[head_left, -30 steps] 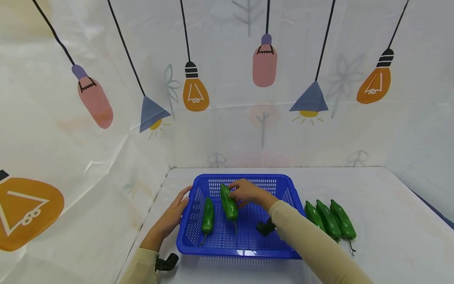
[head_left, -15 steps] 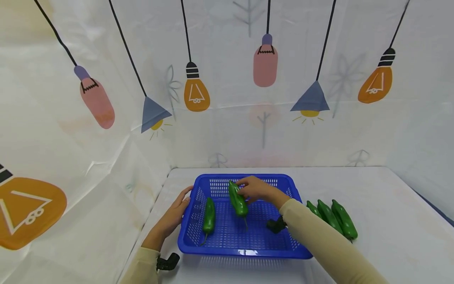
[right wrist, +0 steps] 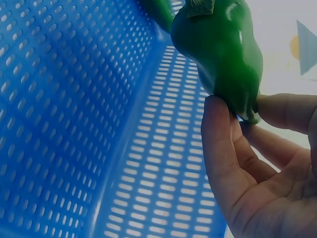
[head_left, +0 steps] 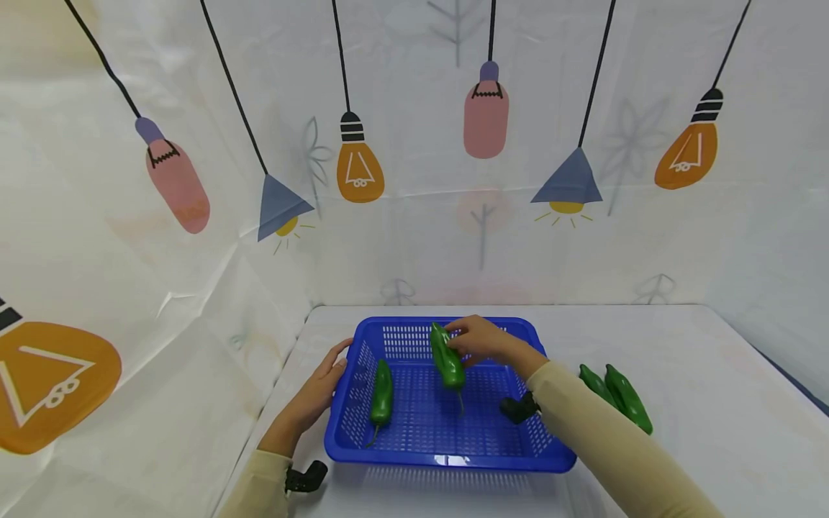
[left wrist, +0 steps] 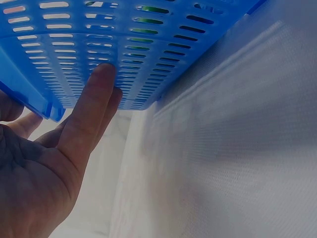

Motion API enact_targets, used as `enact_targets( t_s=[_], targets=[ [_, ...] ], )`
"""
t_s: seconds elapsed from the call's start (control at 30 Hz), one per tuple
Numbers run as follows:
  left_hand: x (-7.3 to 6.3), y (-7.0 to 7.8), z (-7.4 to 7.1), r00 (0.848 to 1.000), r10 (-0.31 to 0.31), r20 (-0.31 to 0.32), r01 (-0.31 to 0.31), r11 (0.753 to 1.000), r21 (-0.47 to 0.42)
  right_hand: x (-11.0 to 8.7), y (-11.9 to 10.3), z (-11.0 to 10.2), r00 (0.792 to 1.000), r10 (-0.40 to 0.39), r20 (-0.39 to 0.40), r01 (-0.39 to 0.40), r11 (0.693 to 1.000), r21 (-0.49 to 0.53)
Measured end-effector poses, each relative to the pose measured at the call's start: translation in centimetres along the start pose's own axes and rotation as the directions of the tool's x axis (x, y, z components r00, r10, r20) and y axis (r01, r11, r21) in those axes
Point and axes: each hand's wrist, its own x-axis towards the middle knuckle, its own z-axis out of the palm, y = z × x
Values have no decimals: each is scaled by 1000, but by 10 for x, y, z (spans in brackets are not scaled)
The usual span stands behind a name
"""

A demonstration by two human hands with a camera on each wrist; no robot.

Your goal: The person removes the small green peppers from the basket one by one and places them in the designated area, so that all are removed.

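My right hand (head_left: 484, 338) pinches a green pepper (head_left: 447, 360) near its upper end and holds it above the floor of the blue plastic basket (head_left: 401, 458). In the right wrist view, thumb and fingers (right wrist: 220, 134) close round the narrow tip of the pepper (right wrist: 223, 54). Another green pepper (head_left: 382, 396) lies inside the basket, toward its left side, stem to the front. At the basket's left side rests my left hand (head_left: 319, 392). The left wrist view has its straight fingers (left wrist: 86, 114) touching the slotted outer wall (left wrist: 148, 44).
On the white table (head_left: 706, 417), right of the basket, more green peppers (head_left: 627, 399) lie side by side, partly hidden by my right sleeve (head_left: 602, 439). A printed cloth wall (head_left: 414, 244) stands behind the table, and another borders its left.
My right hand has moved right and slightly away with the pepper, across the basket. The right forearm now covers more of the peppers on the table. The left hand stays put.
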Motion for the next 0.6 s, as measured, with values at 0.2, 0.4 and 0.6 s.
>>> enact_targets(
  t_s=[0.2, 0.4, 0.6],
  targets=[
    [1, 0, 0, 1000, -2, -1, 2, 1000, -1, -6, 2, -8, 1000, -5, -4, 5, 1000, -27],
    [0, 0, 1, 1000, -4, -10, 5, 1000, 12, -12, 7, -16, 1000, 4, -14, -4, 1000, 9],
    [0, 0, 0, 1000, 0, -3, 0, 1000, 9, -19, 11, -26, 1000, -17, -21, 17, 1000, 2]
  ],
)
